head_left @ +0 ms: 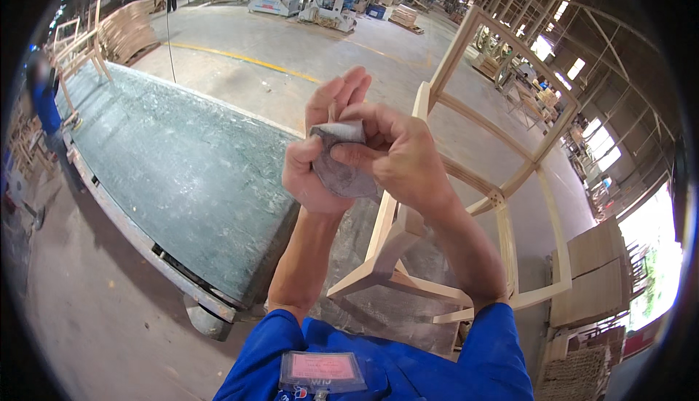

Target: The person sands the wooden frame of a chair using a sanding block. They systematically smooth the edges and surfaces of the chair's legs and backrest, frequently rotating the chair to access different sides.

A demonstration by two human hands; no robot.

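Note:
A grey sheet of sandpaper [342, 171] with a folded-over, paler upper edge is in front of me at chest height. My left hand [312, 175] supports it from behind, its fingers upright and its thumb curled at the sheet's left side. My right hand [408, 155] pinches the folded part between thumb and fingers. An unpainted wooden chair frame [453, 115] stands tilted just beyond and to the right of my right forearm; neither hand touches its visible parts.
A long green-topped table [182, 168] reaches away to the left. At its far end are a person in blue [46, 109] and another wooden chair frame [91, 44]. Flat brown stacks [593, 273] stand at the right. Machines [328, 6] line the back beyond a yellow floor line.

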